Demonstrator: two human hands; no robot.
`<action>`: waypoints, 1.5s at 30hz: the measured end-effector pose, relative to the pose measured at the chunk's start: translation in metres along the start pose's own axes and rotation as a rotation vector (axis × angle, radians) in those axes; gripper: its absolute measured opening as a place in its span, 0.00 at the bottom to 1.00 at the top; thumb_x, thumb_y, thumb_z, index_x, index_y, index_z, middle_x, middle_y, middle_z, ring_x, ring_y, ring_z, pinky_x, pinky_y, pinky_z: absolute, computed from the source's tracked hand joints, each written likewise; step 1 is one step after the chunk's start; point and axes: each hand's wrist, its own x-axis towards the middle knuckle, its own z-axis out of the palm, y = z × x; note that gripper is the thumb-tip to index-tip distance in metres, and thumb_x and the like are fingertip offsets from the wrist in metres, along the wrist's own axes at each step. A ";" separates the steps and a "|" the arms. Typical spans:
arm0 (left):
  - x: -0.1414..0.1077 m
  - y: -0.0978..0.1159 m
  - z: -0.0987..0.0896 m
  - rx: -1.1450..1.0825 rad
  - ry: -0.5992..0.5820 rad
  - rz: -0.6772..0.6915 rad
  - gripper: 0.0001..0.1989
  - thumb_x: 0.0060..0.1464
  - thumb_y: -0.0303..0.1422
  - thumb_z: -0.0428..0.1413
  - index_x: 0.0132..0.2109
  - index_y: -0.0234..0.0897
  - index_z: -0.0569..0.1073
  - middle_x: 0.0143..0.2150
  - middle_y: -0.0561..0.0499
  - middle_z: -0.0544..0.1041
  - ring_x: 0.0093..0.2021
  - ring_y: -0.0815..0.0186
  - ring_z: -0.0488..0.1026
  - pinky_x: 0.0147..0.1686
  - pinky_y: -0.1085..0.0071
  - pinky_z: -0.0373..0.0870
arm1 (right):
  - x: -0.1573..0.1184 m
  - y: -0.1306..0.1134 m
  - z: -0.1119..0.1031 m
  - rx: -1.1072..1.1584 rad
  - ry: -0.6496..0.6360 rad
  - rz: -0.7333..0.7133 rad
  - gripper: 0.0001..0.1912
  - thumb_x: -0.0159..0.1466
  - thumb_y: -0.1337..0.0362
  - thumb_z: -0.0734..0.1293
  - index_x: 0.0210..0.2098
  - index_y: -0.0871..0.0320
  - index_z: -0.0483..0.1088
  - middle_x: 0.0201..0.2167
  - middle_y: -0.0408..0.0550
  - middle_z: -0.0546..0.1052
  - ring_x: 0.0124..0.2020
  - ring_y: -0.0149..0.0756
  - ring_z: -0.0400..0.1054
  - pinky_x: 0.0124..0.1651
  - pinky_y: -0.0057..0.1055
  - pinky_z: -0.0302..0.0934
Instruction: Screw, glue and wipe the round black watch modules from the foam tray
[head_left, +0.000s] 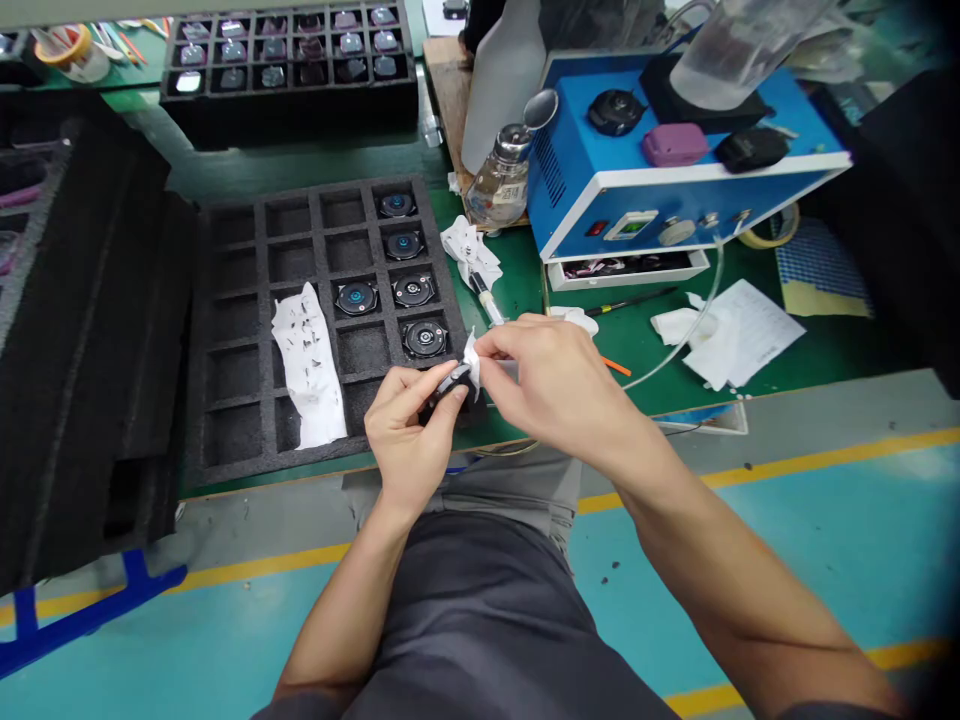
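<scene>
My left hand point(411, 430) pinches a dark round watch case point(452, 380) by its edges, over the front right corner of a black foam tray. A small white wipe point(472, 362) is pinched in my right hand point(547, 380) and touches the right side of the case. The foam tray point(262, 325) holds several round watch cases, such as one point(425, 338) just behind my left hand, in its right-hand columns. Across its middle lies a white paper strip point(307, 365) with dark specks on it. My fingers hide part of the held case.
A blue machine point(675, 195) with a clear tube point(709, 330) stands at the back right, beside a glass bottle point(501, 185) with a metal lid. Stacked black foam point(97, 330) rises on the left. Another filled tray point(289, 110) sits behind. Crumpled wipes point(472, 250) lie near the bottle.
</scene>
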 end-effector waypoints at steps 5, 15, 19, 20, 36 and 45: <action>0.003 -0.002 -0.003 -0.202 0.012 -0.092 0.12 0.50 0.30 0.71 0.43 0.46 0.86 0.35 0.53 0.76 0.37 0.68 0.74 0.39 0.73 0.72 | -0.007 -0.007 -0.003 -0.343 -0.025 0.013 0.10 0.60 0.74 0.65 0.24 0.59 0.73 0.23 0.57 0.78 0.28 0.45 0.70 0.34 0.40 0.52; 0.012 0.002 -0.013 -0.552 0.033 -0.397 0.20 0.41 0.37 0.76 0.42 0.41 0.81 0.38 0.52 0.81 0.40 0.65 0.80 0.45 0.66 0.79 | -0.023 0.019 -0.005 -0.025 0.158 0.200 0.07 0.64 0.65 0.67 0.35 0.54 0.79 0.31 0.47 0.82 0.32 0.42 0.74 0.33 0.36 0.56; 0.015 0.006 -0.012 -0.574 0.011 -0.456 0.20 0.45 0.36 0.74 0.44 0.40 0.79 0.42 0.50 0.83 0.41 0.63 0.83 0.42 0.68 0.81 | -0.027 0.027 -0.003 0.143 0.188 0.258 0.06 0.63 0.64 0.69 0.35 0.54 0.79 0.33 0.46 0.84 0.33 0.40 0.76 0.34 0.34 0.60; 0.016 0.007 -0.012 -0.583 0.001 -0.473 0.19 0.45 0.36 0.74 0.44 0.40 0.79 0.43 0.49 0.83 0.42 0.62 0.84 0.42 0.68 0.81 | -0.028 0.028 -0.002 0.181 0.204 0.264 0.05 0.63 0.64 0.69 0.35 0.54 0.79 0.33 0.45 0.84 0.33 0.39 0.76 0.35 0.35 0.61; 0.019 0.013 -0.015 -0.678 -0.029 -0.565 0.13 0.55 0.33 0.65 0.47 0.34 0.80 0.44 0.43 0.86 0.48 0.55 0.84 0.48 0.64 0.81 | -0.028 0.015 0.013 0.359 0.352 0.215 0.04 0.65 0.65 0.68 0.34 0.53 0.76 0.33 0.44 0.81 0.35 0.36 0.73 0.40 0.34 0.66; 0.013 0.004 -0.007 -0.537 -0.014 -0.450 0.18 0.49 0.29 0.71 0.48 0.38 0.80 0.44 0.48 0.85 0.42 0.66 0.83 0.47 0.72 0.78 | -0.006 -0.023 0.059 0.624 0.462 0.211 0.04 0.68 0.64 0.67 0.38 0.54 0.75 0.36 0.45 0.80 0.38 0.36 0.75 0.44 0.34 0.68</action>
